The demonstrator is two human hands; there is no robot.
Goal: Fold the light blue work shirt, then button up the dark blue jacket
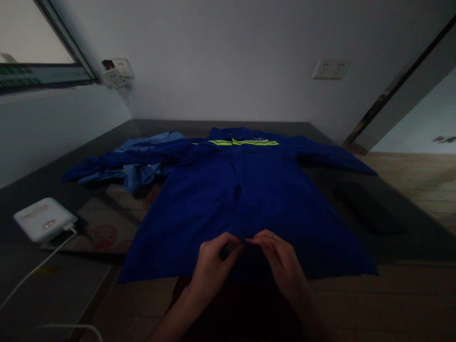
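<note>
A dark blue work jacket [270, 190] with yellow-green stripes across the chest lies spread on the dark table, collar at the far side and sleeves out to both sides. Its lower edge hangs over the near table edge. At the middle of the front, close to the hem, my left hand [217, 259] pinches the jacket's front edge between thumb and fingers. My right hand [280, 259], wearing a ring, pinches the same edge just beside it, the fingertips of both nearly meeting. Any button there is too dark to make out.
Light blue garments [142, 173] lie crumpled under the jacket's left-hand sleeve. On the left stands a white device [46, 219] with a white cable [39, 266]. A flat black object [366, 209] rests at the right on the table [420, 237]. Wall sockets [332, 69] are behind.
</note>
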